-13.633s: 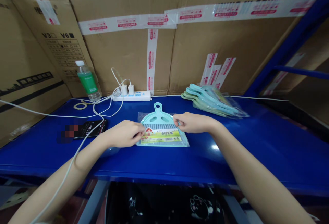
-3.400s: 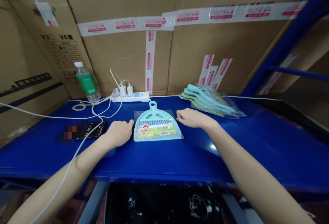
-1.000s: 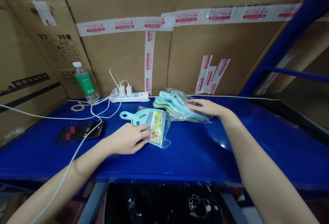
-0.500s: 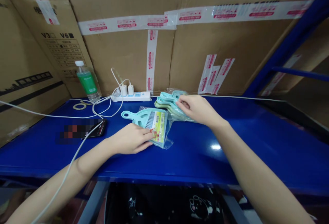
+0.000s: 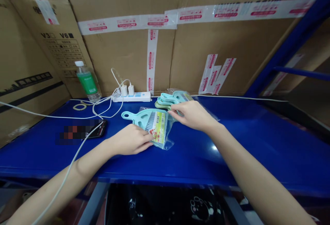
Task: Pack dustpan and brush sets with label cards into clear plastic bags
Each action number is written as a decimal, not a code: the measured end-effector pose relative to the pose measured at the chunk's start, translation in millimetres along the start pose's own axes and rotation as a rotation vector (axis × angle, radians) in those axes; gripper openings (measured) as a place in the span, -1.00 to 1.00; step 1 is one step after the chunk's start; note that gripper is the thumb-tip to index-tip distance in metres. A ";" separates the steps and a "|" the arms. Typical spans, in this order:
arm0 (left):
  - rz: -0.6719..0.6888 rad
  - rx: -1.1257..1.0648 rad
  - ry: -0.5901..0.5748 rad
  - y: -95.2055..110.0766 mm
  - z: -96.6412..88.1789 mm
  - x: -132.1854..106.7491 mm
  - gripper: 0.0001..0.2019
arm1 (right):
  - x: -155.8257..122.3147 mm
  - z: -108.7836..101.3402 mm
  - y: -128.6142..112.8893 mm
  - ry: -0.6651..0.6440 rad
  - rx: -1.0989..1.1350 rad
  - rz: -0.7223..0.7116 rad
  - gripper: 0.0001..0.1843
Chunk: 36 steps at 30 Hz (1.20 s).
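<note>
A light blue mini dustpan and brush set (image 5: 144,117) in a clear bag, with a yellow-green label card, lies on the blue table. My left hand (image 5: 132,139) is closed over its near edge, thumb below and fingers on top. My right hand (image 5: 189,114) has its fingers pinched together at the far right corner of that bag; whether they grip the plastic is hidden. Just behind my right hand lies a pile of more bagged dustpan sets (image 5: 168,98), blue on top and green beneath, partly covered by the hand.
A white power strip (image 5: 139,97) with plugged chargers stands against the cardboard wall (image 5: 123,53). Left of it are a green-labelled bottle (image 5: 88,82) and a beaded ring (image 5: 79,107). A phone (image 5: 101,128) lies at left; a white cable (image 5: 74,158) crosses over my left forearm.
My right hand has shifted left and nearer to me, from the pile to the near set's bag corner. More of the pile shows. My left hand has stayed in place.
</note>
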<state>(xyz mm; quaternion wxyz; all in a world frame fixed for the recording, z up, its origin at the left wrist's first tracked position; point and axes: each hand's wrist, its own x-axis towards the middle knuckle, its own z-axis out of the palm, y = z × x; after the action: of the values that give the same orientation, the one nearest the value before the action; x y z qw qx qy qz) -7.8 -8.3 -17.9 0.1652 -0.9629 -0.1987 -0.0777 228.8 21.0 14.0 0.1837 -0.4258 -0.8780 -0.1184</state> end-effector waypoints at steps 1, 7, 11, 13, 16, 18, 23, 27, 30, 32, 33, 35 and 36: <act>-0.001 0.002 -0.005 -0.2 0.2 0.1 -0.70 | 0.3 0.8 -3.1 -0.018 -0.007 -0.023 -0.69; -0.005 -0.017 -0.022 -0.4 0.6 0.9 -0.71 | 2.9 9.2 -19.5 -0.146 -0.018 -0.121 -0.74; 0.002 -0.031 -0.019 0.5 0.2 0.6 -0.71 | 4.0 15.0 -26.5 -0.214 -0.020 -0.152 -0.75; 0.000 -0.031 -0.026 0.7 0.2 0.5 -0.72 | 4.3 15.5 -28.7 -0.241 -0.020 -0.146 -0.75; -0.003 -0.028 -0.035 0.7 0.4 0.6 -0.74 | 4.3 13.6 -30.1 -0.267 -0.026 -0.122 -0.76; 0.001 -0.028 -0.034 0.6 0.7 0.7 -0.75 | 4.0 12.2 -29.9 -0.291 -0.030 -0.102 -0.76; 0.000 -0.023 -0.031 0.2 1.9 0.4 -0.77 | 3.0 10.8 -28.7 -0.319 -0.003 -0.077 -0.75; -0.005 -0.018 -0.037 0.2 2.5 0.1 -0.78 | 2.3 9.7 -29.4 -0.304 0.014 -0.077 -0.75; -0.004 -0.025 -0.038 0.3 2.3 0.0 -0.78 | 1.7 8.5 -30.2 -0.318 0.017 -0.078 -0.77; -0.005 -0.036 -0.033 0.3 2.2 -0.1 -0.77 | 1.6 8.2 -30.3 -0.317 0.018 -0.083 -0.78; -0.007 -0.041 -0.028 0.3 2.2 -0.2 -0.76 | 1.6 8.3 -30.2 -0.315 0.019 -0.088 -0.78; -0.011 -0.049 -0.021 0.4 2.4 -0.2 -0.76 | 1.7 8.8 -29.9 -0.312 0.024 -0.100 -0.78; -0.013 -0.050 -0.019 0.4 2.6 -0.2 -0.76 | 1.8 9.1 -29.7 -0.311 0.024 -0.106 -0.78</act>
<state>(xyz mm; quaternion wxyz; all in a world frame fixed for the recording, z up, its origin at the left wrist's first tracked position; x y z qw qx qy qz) -7.7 -7.8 -20.5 0.1388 -0.9661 -0.2046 -0.0748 202.2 7.5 5.0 0.0445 -0.3898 -0.9185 -0.0500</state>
